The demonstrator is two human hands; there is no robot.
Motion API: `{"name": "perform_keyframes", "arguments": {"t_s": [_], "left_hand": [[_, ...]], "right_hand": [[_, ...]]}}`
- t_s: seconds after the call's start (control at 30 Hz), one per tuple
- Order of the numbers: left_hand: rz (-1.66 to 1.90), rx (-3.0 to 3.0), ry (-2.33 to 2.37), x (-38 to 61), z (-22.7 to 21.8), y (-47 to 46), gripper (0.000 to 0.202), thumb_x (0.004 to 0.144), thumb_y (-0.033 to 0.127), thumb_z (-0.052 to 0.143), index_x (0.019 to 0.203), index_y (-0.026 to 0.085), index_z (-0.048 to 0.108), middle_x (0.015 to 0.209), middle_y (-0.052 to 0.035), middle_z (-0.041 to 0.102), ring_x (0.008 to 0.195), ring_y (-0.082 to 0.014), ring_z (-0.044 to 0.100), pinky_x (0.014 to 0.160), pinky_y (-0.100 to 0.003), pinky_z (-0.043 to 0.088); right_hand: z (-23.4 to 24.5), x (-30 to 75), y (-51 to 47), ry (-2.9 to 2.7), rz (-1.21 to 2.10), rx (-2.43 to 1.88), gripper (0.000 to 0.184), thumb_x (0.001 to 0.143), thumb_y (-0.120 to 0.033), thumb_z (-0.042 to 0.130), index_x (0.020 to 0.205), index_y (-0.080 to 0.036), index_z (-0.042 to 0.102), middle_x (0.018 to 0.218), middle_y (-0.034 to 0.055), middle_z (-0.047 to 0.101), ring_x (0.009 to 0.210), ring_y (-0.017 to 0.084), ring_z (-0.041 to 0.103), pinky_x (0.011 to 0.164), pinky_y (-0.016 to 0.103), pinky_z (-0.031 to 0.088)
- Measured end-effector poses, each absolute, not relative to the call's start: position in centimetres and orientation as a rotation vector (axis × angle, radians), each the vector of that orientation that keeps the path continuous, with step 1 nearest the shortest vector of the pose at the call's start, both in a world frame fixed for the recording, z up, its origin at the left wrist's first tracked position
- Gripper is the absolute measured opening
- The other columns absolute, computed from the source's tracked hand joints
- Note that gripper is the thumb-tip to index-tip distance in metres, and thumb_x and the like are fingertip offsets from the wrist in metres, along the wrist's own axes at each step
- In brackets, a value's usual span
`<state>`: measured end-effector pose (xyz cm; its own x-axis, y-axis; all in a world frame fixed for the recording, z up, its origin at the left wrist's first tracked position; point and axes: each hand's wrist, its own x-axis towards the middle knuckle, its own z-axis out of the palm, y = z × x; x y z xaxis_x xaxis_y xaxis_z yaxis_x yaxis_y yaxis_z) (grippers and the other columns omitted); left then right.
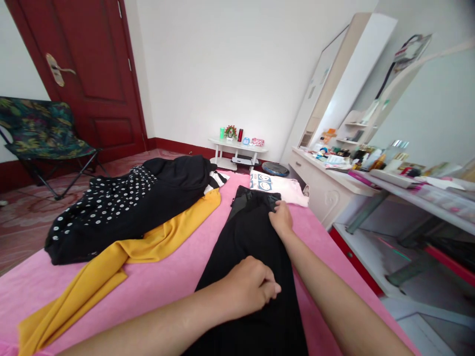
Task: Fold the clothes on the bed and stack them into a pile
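A long black garment (pixel 252 237) lies stretched out on the pink bed cover (pixel 166 282), running away from me. My left hand (pixel 250 287) rests on its near part with the fingers curled and pinched on the black cloth. My right hand (pixel 281 217) reaches farther up the garment, and its bent fingers grip the fabric near the far end. Just past that hand lies a white top with a printed picture (pixel 276 187).
To the left on the bed lie a yellow garment (pixel 122 257), a black one (pixel 174 190) and a black white-dotted one (pixel 100 202). A dressing table (pixel 334 180) crowded with bottles stands right. A folding chair (pixel 40 136), red door (pixel 89 74) and small white table (pixel 237 148) stand behind.
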<state>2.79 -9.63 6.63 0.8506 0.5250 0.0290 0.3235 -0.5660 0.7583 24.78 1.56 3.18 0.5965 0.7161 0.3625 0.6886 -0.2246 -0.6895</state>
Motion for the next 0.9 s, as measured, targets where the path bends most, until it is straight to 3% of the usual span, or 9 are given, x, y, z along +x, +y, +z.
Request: {"name": "perform_keyframes", "arguments": {"t_s": [0.1, 0.17, 0.23, 0.33, 0.43, 0.63, 0.77, 0.9], "left_hand": [[0.568, 2.428, 0.711, 2.6, 6.3, -8.8, 0.022, 0.085, 0.026, 0.05, 0.1, 0.02, 0.066, 0.102, -0.0047, 0.067, 0.094, -0.0193, 0.062, 0.083, -0.029, 0.046], [0.649, 2.553, 0.784, 2.4, 5.7, -7.8, 0.046, 0.082, 0.031, 0.056, 0.127, 0.021, 0.053, 0.133, -0.0093, 0.052, 0.123, -0.0254, 0.047, 0.103, -0.039, 0.036], [0.579, 2.607, 0.84, 2.1, 4.8, -6.9, 0.069, 0.08, 0.045, 0.059, 0.141, 0.019, 0.037, 0.149, -0.0133, 0.031, 0.138, -0.0296, 0.025, 0.113, -0.047, 0.02], [0.444, 2.605, 0.863, 1.9, 3.4, -6.2, 0.08, 0.081, 0.062, 0.05, 0.145, 0.019, 0.031, 0.154, -0.0152, 0.016, 0.142, -0.0307, 0.009, 0.114, -0.051, 0.01], [0.441, 2.602, 0.854, 1.9, 2.8, -6.1, 0.078, 0.082, 0.063, 0.047, 0.146, 0.022, 0.029, 0.155, -0.0137, 0.011, 0.143, -0.03, 0.004, 0.114, -0.052, 0.007], [0.462, 2.567, 0.824, 1.9, 2.7, -5.9, 0.077, 0.082, 0.065, 0.045, 0.145, 0.024, 0.03, 0.156, -0.0126, 0.007, 0.143, -0.0293, 0.002, 0.115, -0.052, 0.006], [0.477, 2.55, 0.824, 1.8, 2.6, -5.7, 0.078, 0.081, 0.064, 0.048, 0.145, 0.023, 0.031, 0.156, -0.0127, 0.007, 0.143, -0.0301, 0.002, 0.115, -0.052, 0.006], [0.479, 2.548, 0.818, 1.9, 2.6, -5.6, 0.077, 0.081, 0.061, 0.051, 0.145, 0.024, 0.03, 0.156, -0.0116, 0.007, 0.143, -0.031, 0.002, 0.114, -0.053, 0.007]], "right_hand": [[3.9, 24.3, 1.4, -1.475, -0.2, -1.852, 0.045, 0.076, -0.015, 0.051, 0.12, -0.022, 0.054, 0.121, 0.0106, 0.057, 0.11, 0.025, 0.054, 0.092, 0.039, 0.043], [3.7, 24.2, 1.8, -1.733, -0.236, -1.807, 0.039, 0.085, -0.021, 0.045, 0.123, -0.022, 0.054, 0.126, 0.0087, 0.056, 0.118, 0.023, 0.05, 0.1, 0.036, 0.038], [3.3, 24.6, 2.6, -1.901, -0.173, -1.88, 0.036, 0.091, -0.025, 0.04, 0.121, -0.021, 0.058, 0.126, 0.0079, 0.058, 0.119, 0.021, 0.051, 0.101, 0.034, 0.037], [3.2, 25.2, 4.5, -1.951, -0.118, -2.032, 0.03, 0.089, -0.023, 0.043, 0.102, -0.022, 0.07, 0.108, 0.0083, 0.069, 0.105, 0.023, 0.06, 0.089, 0.033, 0.044], [4.6, 25.4, 6.9, -1.9, -0.165, -2.107, 0.023, 0.083, -0.021, 0.051, 0.081, -0.022, 0.074, 0.088, 0.0089, 0.072, 0.09, 0.024, 0.065, 0.078, 0.031, 0.046], [7.3, 24.7, 11.1, -2.04, -0.198, -2.011, 0.024, 0.083, -0.021, 0.053, 0.097, -0.027, 0.072, 0.097, 0.0019, 0.072, 0.092, 0.019, 0.062, 0.075, 0.026, 0.043], [7.5, 24.8, 12.6, -2.288, -0.046, -1.975, 0.019, 0.063, -0.016, 0.074, 0.077, -0.029, 0.075, 0.073, -0.0032, 0.071, 0.074, 0.017, 0.063, 0.066, 0.024, 0.043], [7.8, 24.8, 13.1, -2.373, -0.024, -1.994, 0.019, 0.055, -0.011, 0.076, 0.066, -0.027, 0.074, 0.069, -0.0009, 0.069, 0.074, 0.02, 0.063, 0.068, 0.026, 0.042]]}}
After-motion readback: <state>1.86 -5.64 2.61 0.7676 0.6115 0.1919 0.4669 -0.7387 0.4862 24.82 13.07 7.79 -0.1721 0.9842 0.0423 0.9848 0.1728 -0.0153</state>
